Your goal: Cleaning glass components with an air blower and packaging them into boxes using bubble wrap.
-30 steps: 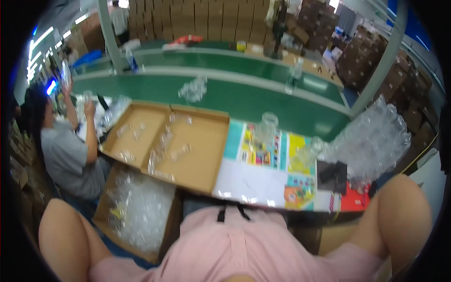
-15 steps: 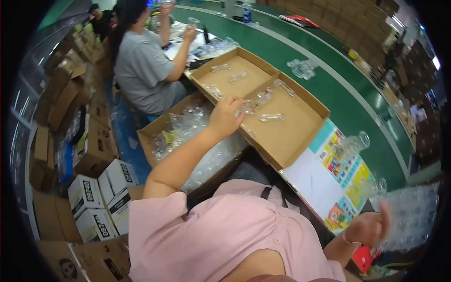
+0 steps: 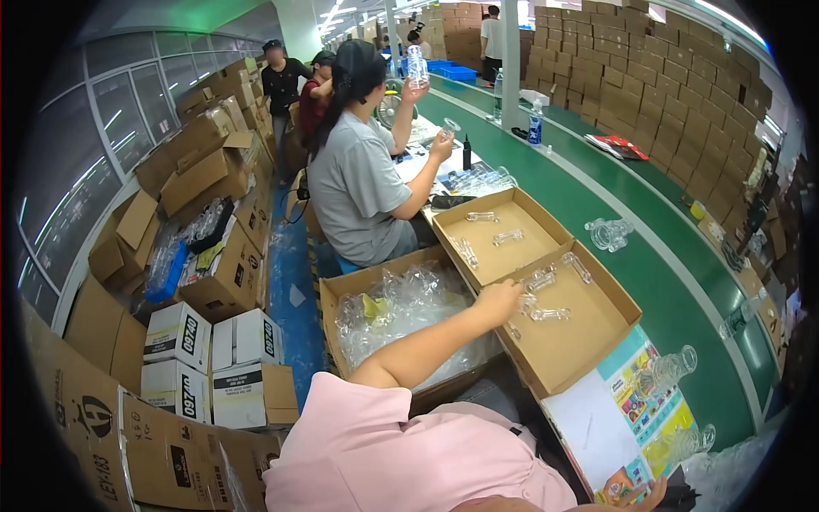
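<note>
Cardboard tray [image 3: 589, 333] part-filled with clear tubes [image 3: 509, 236];
left hand [image 3: 502, 303] at near edge, fingers curled; right hand [image 3: 644, 500] cropped; both grips unclear

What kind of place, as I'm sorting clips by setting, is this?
Probably a factory's assembly or packing area: a long green worktop, stacked cardboard boxes and a shallow tray holding small clear pieces.

- left arm [image 3: 426, 346]: one, bent at the elbow, bare forearm slanting up and rightward across the middle of the view.
- left wrist [image 3: 479, 315]: one, nearly straight, in line with the forearm.
- left hand [image 3: 501, 300]: one, back upward, fingers curled, tips hidden.
- right hand [image 3: 640, 498]: one, at lower right edge, partly cut off, a few fingers showing, grip unclear.
</note>
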Motion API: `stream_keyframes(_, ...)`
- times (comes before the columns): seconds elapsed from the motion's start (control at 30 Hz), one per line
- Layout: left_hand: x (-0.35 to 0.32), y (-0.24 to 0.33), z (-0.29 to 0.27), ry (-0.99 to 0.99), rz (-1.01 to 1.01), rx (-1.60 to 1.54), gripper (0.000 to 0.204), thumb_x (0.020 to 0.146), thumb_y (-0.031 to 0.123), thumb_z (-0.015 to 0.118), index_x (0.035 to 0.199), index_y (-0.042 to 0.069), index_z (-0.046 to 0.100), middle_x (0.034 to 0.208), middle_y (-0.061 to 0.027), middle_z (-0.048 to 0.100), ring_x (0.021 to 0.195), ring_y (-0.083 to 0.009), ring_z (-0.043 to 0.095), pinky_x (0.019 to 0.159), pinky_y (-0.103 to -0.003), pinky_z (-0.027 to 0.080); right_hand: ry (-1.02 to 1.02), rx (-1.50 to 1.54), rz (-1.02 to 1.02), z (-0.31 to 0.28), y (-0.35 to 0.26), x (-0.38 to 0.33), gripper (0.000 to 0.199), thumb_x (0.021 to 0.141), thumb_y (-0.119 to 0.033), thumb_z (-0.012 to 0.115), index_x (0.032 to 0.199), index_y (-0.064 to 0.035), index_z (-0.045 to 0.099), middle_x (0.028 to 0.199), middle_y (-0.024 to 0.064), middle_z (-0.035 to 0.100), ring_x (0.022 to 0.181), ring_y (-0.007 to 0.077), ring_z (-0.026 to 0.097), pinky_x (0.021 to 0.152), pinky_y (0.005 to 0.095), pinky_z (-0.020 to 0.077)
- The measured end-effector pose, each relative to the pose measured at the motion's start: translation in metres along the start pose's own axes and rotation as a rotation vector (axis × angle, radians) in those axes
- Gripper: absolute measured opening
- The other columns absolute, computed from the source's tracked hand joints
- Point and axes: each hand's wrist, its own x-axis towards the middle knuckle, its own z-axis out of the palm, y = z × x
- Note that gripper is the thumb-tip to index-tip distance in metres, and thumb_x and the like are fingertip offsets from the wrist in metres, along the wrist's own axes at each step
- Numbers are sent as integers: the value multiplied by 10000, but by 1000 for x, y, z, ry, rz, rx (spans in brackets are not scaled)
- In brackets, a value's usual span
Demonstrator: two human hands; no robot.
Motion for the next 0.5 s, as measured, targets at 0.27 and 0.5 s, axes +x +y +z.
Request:
stream_keyframes(0.27,-20,46,2,174,100,-492,263,743,242,705,870,39,595,757,-121,614,626,-235,619,568,-307,489,-114,45,-7,41,-3,-24,263,885,-162,507,997,76,506,993,245,542,905,396,529,794,470,438)
stream_keyframes(0.5,-37,55,10,156,38,-612,266,729,212,714,862,37,564,743,-117,602,617,-209,616,550,-297,478,-169,106,54,46,-14,-26,184,878,-126,509,910,53,535,980,251,562,874,390,553,775,437,465)
